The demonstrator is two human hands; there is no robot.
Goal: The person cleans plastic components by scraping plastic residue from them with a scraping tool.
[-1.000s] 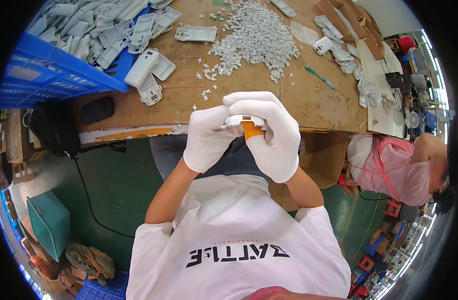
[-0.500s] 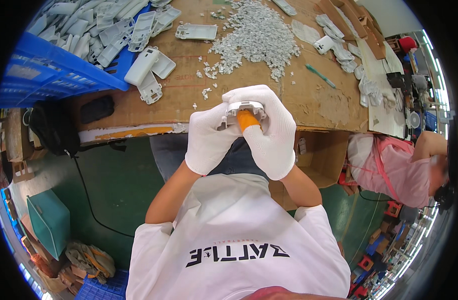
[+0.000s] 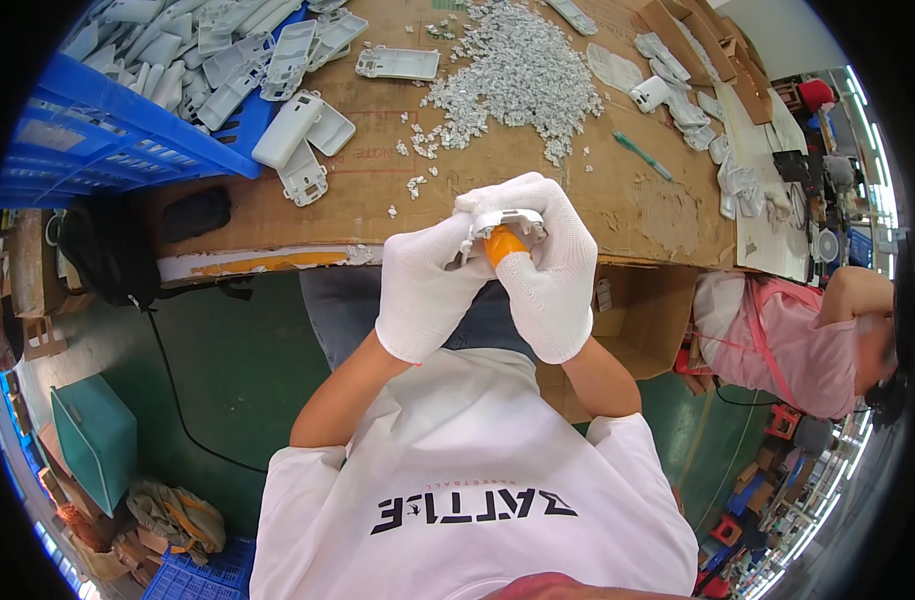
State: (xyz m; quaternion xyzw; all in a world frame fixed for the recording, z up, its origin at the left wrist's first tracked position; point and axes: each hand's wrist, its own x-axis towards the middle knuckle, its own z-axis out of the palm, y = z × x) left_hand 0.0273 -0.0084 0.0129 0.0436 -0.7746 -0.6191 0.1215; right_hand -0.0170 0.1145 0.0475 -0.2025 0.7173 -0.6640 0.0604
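Both my hands wear white knit gloves and meet in front of the table's near edge. Between them is a small white plastic housing (image 3: pixel 510 217), its rim and small inner ribs facing me. My left hand (image 3: pixel 430 290) grips its left side with bent fingers. Around the far and right sides curl the fingers of my right hand (image 3: pixel 556 265). An orange finger cover (image 3: pixel 504 244) sits on the right thumb, which presses into the housing's near side. Gloved fingers hide most of the housing.
Beyond my hands, a heap of small whitish parts (image 3: pixel 523 80) lies on the cardboard-covered table (image 3: pixel 378 200). At left, a blue crate (image 3: pixel 118 135) holds white shells. Several shells (image 3: pixel 398 63) and a teal pen (image 3: pixel 642 156) lie nearby. A person in pink (image 3: pixel 773 335) is at right.
The housing has tilted and shifted slightly right and down in my hands, showing more of its left edge. Both hands keep their hold on it.
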